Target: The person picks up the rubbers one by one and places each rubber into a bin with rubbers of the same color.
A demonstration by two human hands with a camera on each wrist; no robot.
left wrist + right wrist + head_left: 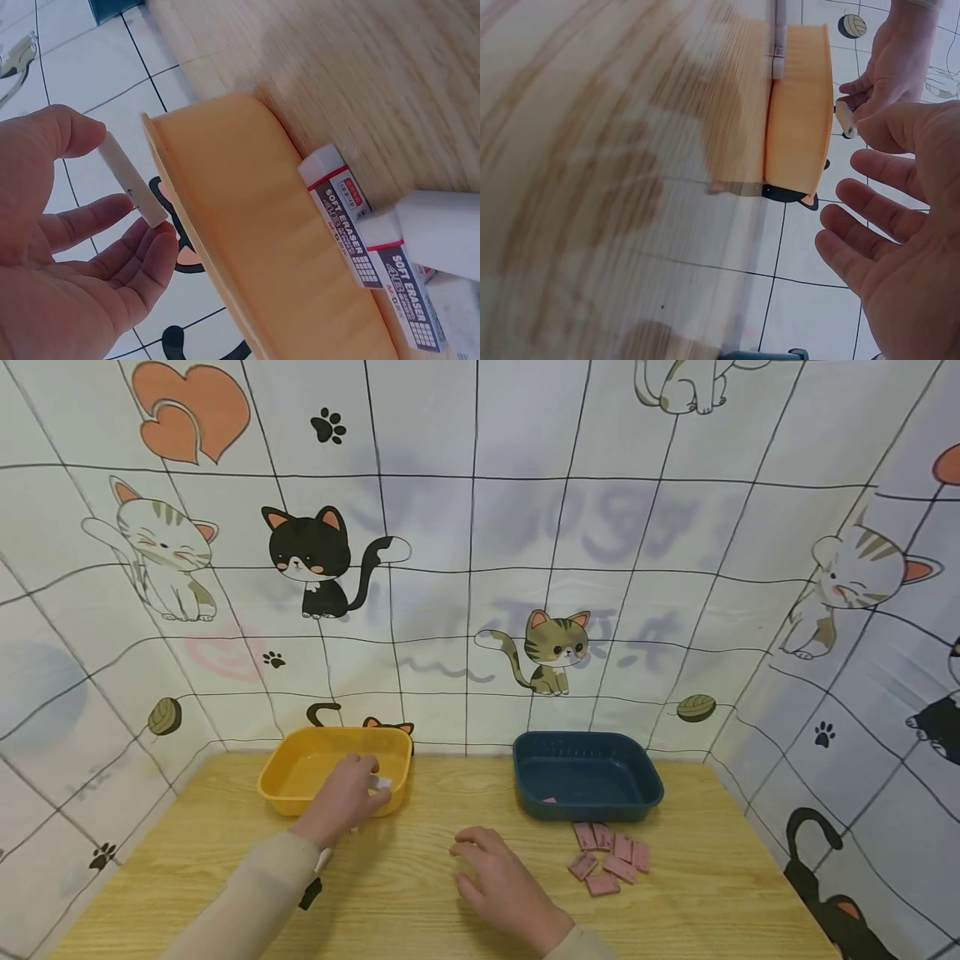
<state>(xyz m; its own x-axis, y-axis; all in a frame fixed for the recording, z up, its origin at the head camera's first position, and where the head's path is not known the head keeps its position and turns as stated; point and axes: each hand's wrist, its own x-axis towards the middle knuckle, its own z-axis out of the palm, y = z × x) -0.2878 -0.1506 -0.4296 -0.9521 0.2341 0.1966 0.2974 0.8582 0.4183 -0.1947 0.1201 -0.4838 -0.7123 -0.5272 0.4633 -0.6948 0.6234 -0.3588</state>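
Note:
My left hand is over the right side of the yellow bin. It pinches a small white block, which looks like a bare eraser, between thumb and fingertips. In the left wrist view, sleeved erasers marked "SOFT ERASER" lie on the table against the bin's outer wall, beside other white blocks. In the head view the left forearm mostly hides them. My right hand hovers above the middle of the table with fingers spread and loosely bent, holding nothing.
A dark blue bin stands at the back right, a small pink piece inside. Several pink rectangular pieces lie in front of it. Behind the wooden table hangs a cat-print cloth.

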